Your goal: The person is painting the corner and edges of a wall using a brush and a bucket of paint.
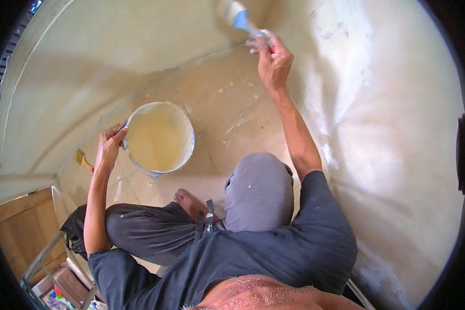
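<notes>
My left hand (112, 141) grips the rim of a round bucket (192, 144), its thumb over the edge. Pale yellow liquid (157, 139) fills part of the bucket, and dried splashes mark the rim. Up at the top of the view, my right hand (273, 58) holds a paintbrush (240, 19) by its handle. The brush has a blue band and pale bristles, slightly blurred, near the pale wall (170, 27) ahead. Whether the bristles touch the wall I cannot tell.
A second paintbrush (84, 161) lies on the tiled floor (236, 120) by my left wrist. Another wall (395, 147) with white patches rises close on my right. At lower left are a wooden door (25, 228), a metal frame (42, 255) and a black bag (77, 230).
</notes>
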`<act>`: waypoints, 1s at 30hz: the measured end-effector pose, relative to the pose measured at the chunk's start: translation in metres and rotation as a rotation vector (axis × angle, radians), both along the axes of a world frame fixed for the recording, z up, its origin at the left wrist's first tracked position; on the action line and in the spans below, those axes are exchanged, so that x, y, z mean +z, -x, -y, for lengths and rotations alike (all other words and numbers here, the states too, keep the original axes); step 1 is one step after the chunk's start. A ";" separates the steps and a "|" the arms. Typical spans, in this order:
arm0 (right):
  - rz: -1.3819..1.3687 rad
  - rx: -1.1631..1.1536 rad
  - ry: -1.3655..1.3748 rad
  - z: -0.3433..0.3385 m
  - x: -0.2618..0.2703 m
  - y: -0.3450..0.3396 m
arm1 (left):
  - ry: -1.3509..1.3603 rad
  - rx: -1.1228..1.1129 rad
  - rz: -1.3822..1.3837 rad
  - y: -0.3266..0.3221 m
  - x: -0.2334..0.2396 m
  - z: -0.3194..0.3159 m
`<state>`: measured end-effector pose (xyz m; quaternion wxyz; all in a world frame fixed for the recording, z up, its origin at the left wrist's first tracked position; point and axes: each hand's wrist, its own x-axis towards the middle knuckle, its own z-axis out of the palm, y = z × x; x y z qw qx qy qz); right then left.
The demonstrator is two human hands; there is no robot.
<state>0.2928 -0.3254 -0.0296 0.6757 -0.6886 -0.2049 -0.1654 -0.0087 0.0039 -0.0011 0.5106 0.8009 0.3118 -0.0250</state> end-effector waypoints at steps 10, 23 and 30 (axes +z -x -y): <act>0.280 -0.540 0.180 -0.003 0.004 -0.104 | 0.019 -0.007 0.027 -0.002 -0.001 0.002; 0.333 0.097 0.092 -0.170 0.000 0.048 | -0.004 -0.019 -0.025 -0.001 0.008 0.006; 0.278 0.097 0.198 -0.155 -0.007 0.005 | -0.001 -0.036 -0.034 0.001 0.003 -0.002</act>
